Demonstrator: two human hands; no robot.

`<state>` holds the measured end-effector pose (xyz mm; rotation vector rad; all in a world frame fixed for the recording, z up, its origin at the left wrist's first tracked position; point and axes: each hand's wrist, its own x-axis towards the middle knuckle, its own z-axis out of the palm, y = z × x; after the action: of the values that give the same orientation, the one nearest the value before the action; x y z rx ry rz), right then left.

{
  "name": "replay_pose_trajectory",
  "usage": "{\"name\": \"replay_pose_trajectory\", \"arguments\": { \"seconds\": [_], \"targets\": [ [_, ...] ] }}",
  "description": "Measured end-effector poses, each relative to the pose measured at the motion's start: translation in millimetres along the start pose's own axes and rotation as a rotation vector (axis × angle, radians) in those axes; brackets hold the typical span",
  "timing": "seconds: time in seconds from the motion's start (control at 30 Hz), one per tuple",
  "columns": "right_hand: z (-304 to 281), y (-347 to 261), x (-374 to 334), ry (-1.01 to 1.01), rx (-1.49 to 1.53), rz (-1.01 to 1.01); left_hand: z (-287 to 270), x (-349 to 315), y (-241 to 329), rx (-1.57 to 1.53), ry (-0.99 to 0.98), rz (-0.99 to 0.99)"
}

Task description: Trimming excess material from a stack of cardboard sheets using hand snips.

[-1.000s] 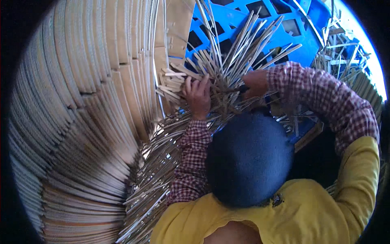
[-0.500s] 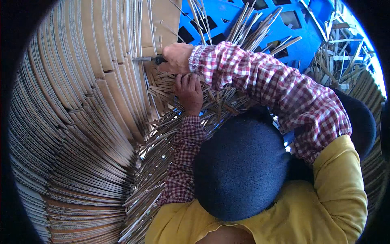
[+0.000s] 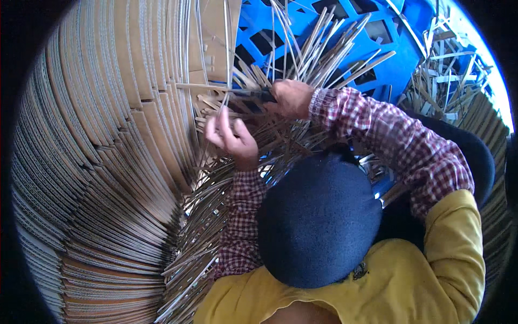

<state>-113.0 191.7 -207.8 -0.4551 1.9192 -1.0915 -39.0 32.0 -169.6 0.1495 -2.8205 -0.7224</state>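
My right hand [image 3: 293,99] is closed round a dark-handled tool with a narrow blade [image 3: 252,95], which points left over loose strips; its exact kind is hard to make out. A little lower and to the left, my left hand [image 3: 233,137] is raised with its fingers apart, slightly blurred. Thin cardboard strips [image 3: 229,48] run down close to its fingertips; no grip on them shows. Left of both hands stand stacks of brown corrugated cardboard sheets [image 3: 156,124], edges facing up. Cut cardboard strips [image 3: 216,194] lie heaped under and below my hands.
A blue plastic pallet with square holes [image 3: 302,32] lies at the top, with strips [image 3: 334,46] fanned over it. More scraps [image 3: 448,81] pile up at the upper right. Curved rows of cardboard sheets [image 3: 43,162] fill the left side. A round dark covering [image 3: 321,221] blocks the lower middle.
My right hand has drawn the tool right and slightly down, away from the cardboard stack. My left hand has moved slightly left and down and opened its fingers. Strips by the hands have shifted.
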Motion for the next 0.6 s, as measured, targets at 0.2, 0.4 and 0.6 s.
{"name": "replay_pose_trajectory", "arguments": {
  "seconds": [0.2,0.4,0.6],
  "targets": [
    [-0.4,18.8,-32.4,-0.468,-0.263,0.013,27.7,-14.9,-47.5,0.272,-0.567,0.153],
    [-77.1,-50.8,-0.1,-0.203,-0.157,-0.146,41.5,-24.1,-48.0,0.305,-0.47,0.156],
    [-12.7,-60.8,77.9,0.104,-0.114,-0.191,39.4,-21.8,-44.5,0.309,-0.49,0.137]
  ]
}}
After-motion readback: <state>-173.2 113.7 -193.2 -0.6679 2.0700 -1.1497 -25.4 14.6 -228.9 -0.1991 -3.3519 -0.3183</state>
